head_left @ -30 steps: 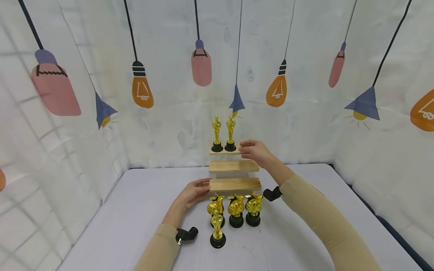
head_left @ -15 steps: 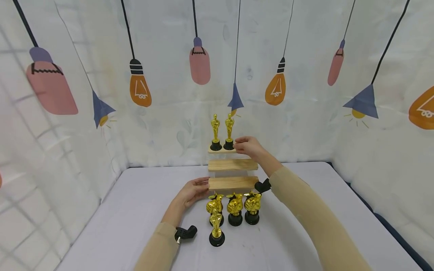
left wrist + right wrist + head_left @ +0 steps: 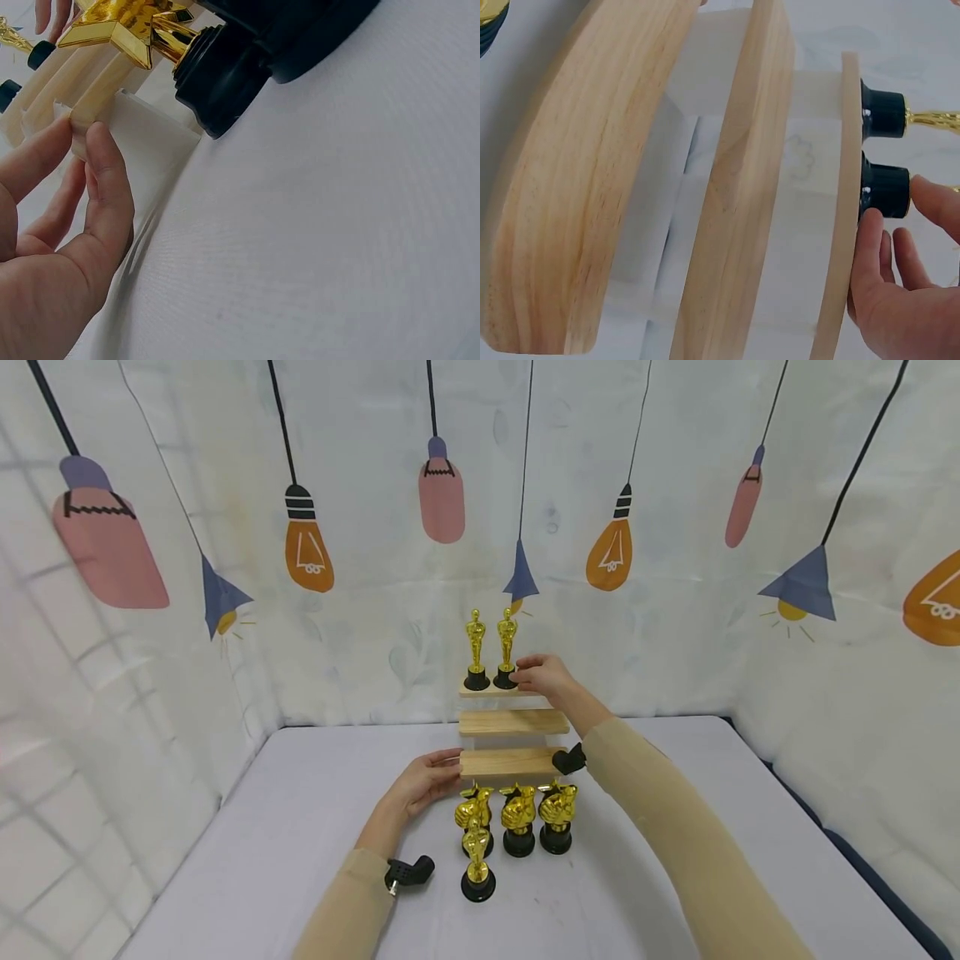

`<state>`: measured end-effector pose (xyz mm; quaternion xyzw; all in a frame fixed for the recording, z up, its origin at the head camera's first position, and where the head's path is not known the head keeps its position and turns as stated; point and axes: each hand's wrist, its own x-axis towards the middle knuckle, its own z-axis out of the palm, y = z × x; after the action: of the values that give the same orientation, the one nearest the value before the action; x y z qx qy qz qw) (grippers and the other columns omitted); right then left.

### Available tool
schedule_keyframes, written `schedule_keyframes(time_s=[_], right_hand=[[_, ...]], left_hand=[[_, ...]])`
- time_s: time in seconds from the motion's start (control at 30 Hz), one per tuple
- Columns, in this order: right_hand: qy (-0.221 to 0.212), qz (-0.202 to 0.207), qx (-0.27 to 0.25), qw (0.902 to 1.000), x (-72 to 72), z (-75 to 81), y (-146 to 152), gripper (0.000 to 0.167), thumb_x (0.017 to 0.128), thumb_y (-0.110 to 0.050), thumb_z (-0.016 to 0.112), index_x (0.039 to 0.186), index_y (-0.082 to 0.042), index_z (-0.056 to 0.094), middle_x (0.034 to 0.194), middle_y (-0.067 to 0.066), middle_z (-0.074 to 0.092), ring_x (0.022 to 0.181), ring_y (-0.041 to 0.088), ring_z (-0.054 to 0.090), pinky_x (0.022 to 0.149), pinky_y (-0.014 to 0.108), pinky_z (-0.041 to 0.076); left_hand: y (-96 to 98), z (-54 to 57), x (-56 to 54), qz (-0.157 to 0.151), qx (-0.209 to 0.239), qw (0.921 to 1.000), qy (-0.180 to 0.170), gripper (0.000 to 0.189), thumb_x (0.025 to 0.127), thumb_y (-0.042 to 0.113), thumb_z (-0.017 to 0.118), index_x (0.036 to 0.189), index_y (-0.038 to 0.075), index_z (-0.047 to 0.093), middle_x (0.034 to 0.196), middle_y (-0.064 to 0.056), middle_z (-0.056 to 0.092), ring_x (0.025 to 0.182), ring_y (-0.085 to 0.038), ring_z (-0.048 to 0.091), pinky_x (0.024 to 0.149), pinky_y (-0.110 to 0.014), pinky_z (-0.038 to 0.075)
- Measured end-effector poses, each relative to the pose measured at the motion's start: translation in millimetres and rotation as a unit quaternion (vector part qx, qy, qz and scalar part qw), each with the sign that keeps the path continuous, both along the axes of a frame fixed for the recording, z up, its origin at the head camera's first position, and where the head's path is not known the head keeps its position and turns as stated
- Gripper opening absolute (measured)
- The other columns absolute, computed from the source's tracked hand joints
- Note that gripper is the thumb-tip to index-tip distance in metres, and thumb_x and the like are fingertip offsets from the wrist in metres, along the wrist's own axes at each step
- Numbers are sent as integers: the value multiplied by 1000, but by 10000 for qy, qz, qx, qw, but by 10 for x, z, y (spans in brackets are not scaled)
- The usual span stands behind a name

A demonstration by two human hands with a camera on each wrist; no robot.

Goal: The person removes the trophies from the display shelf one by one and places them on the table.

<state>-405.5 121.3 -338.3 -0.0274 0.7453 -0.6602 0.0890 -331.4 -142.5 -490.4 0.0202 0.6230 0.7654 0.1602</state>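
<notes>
A three-tier stand has wooden boards on translucent supports. My left hand (image 3: 423,783) pinches the left end of the bottom board (image 3: 510,763) between thumb and fingers, as the left wrist view shows. On the top board (image 3: 487,692) two gold figure trophies stand upright side by side, a left one (image 3: 476,647) and a right one (image 3: 507,643). My right hand (image 3: 546,679) holds the black base (image 3: 887,189) of the right trophy, thumb on its upper edge and a finger low on its side.
Three gold thumbs-up trophies (image 3: 518,814) stand in a row before the stand. Another gold figure trophy (image 3: 477,864) is in front of the leftmost one. The middle board (image 3: 513,722) carries nothing. A white cloth covers the table (image 3: 315,810); a printed curtain (image 3: 360,635) hangs behind.
My right hand has moved left along the top board, from beside the right figure trophy to its base. My left hand has kept its place at the bottom board's end.
</notes>
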Motion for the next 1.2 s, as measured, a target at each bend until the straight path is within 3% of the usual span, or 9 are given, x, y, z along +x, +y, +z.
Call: schedule_keyframes(time_s=[0.33, 0.8, 1.2], right_hand=[[15, -144, 56, 9999, -62, -2, -47, 54, 96, -4, 73, 146, 1, 53, 147, 19, 50, 129, 34, 55, 103, 37, 50], [299, -320, 591, 9973, -2, 21, -143, 46, 98, -10, 72, 141, 0, 58, 142, 18, 54, 122, 37, 57, 103, 41, 50], [388, -96, 936, 9948, 4, 20, -143, 46, 98, -12, 72, 141, 0, 58, 141, 18, 54, 126, 36, 55, 106, 44, 47]], left_hand=[[4, -23, -11, 15, -37, 10000, -36, 51, 98, 0, 67, 146, -5, 50, 136, -23, 59, 104, -22, 68, 85, -31, 58], [4, -14, -13, 34, -93, 9999, 22, 50, 99, 1, 67, 146, -4, 50, 136, -23, 59, 105, -23, 68, 86, -30, 58], [3, -24, -14, -3, -31, 10000, 22, 50, 99, 1, 66, 147, -5, 50, 135, -22, 59, 103, -22, 68, 85, -30, 58]])
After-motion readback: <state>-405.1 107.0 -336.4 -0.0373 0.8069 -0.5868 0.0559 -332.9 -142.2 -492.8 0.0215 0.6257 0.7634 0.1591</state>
